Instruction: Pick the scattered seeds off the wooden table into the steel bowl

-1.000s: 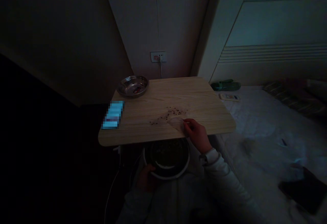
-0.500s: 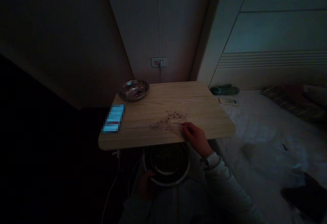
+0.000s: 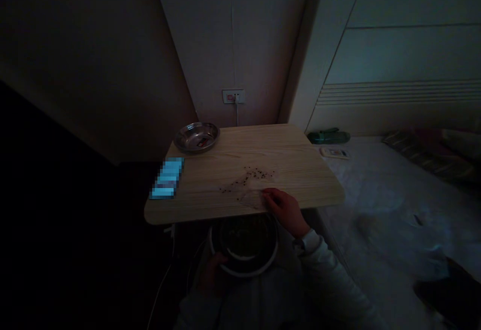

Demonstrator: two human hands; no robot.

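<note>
My right hand [image 3: 283, 209] is closed in a pinch over the front of the wooden table [image 3: 195, 204]. What its fingertips hold, if anything, is too dim to make out. Small dark specks [image 3: 257, 173] lie scattered just beyond them, with a faint, thin, see-through patch around them. Below the table edge, my left hand [image 3: 213, 272] grips the rim of a round bowl [image 3: 248, 271] on my lap. Its outer rim is pale, and the dark contents cannot be told clearly.
A shiny metal bowl [image 3: 197, 138] stands at the table's back left, and a lit, blurred phone [image 3: 167, 178] lies in front of it. To the right are a bed [image 3: 376, 189], a green bottle [image 3: 328, 136] and a pale remote [image 3: 334, 153]. A cord hangs from the wall socket [image 3: 233, 96].
My right hand has drawn slightly down and toward me, away from the specks. The whole view has shifted a little. My left hand still grips the bowl.
</note>
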